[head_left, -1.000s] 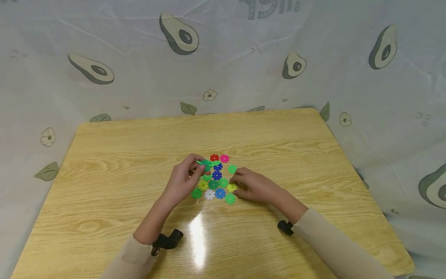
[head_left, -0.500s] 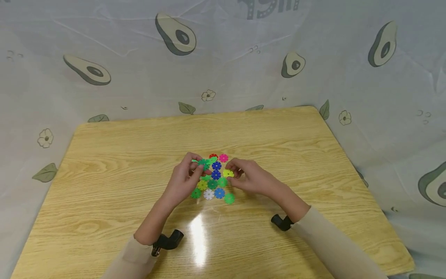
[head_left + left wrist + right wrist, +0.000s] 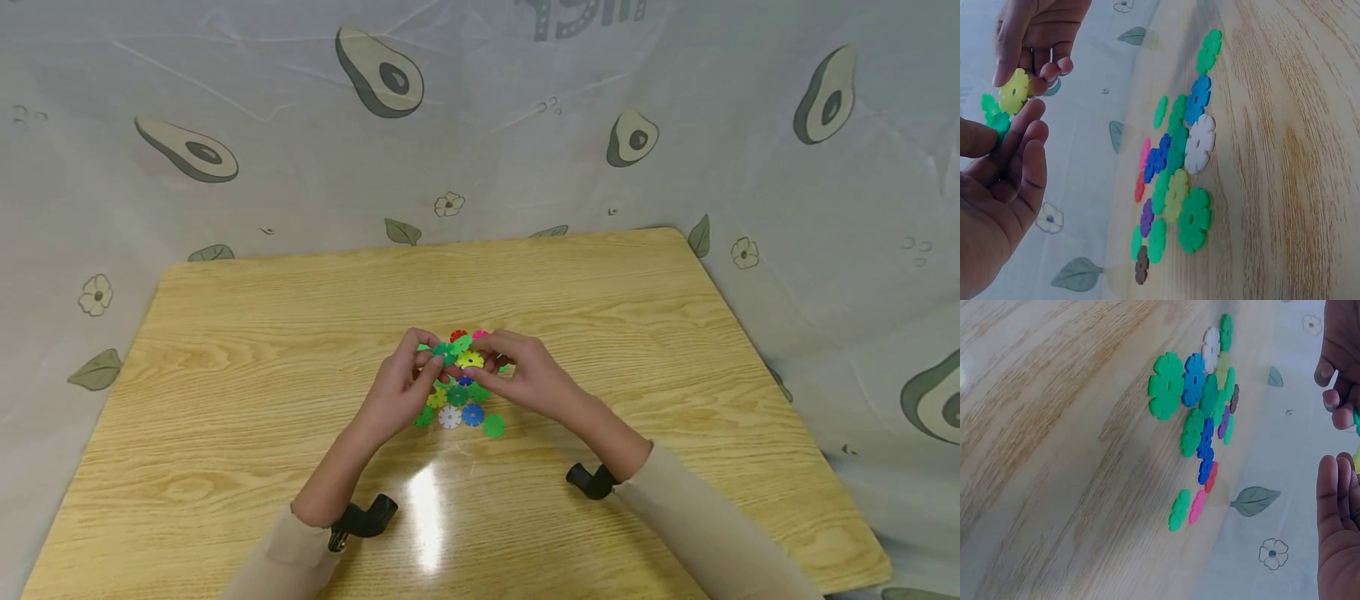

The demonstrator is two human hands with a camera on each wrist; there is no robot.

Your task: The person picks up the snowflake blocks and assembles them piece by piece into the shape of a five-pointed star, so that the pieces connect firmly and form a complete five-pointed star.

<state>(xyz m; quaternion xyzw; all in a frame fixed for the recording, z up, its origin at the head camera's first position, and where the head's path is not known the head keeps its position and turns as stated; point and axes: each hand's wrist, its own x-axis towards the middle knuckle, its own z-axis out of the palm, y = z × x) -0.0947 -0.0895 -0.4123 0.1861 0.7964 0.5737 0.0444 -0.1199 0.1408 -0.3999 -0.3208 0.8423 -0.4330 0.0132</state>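
My left hand point(image 3: 401, 383) pinches green interlocking snowflake discs point(image 3: 444, 353) between thumb and fingers, above the table. In the left wrist view, at least two green discs point(image 3: 999, 125) overlap there, partly hidden by the thumb. My right hand point(image 3: 525, 375) pinches a yellow snowflake disc point(image 3: 1014, 91) by its edge. The yellow disc is right at the green ones, its notched rim overlapping them in that view. In the right wrist view, both hands are at the right edge and the held discs are mostly cut off.
Below the hands, loose snowflake discs lie flat on the wooden table point(image 3: 262, 433): a white one point(image 3: 1200, 144), a light blue one point(image 3: 1197, 100), a purple one point(image 3: 1147, 217), a brown one point(image 3: 1141, 265) and several green ones. A cloth with printed avocados point(image 3: 525, 167) hangs behind.
My right hand has picked up the yellow disc from the table and carried it up and left to the green discs. The left hand has stayed nearly in place, still holding them.
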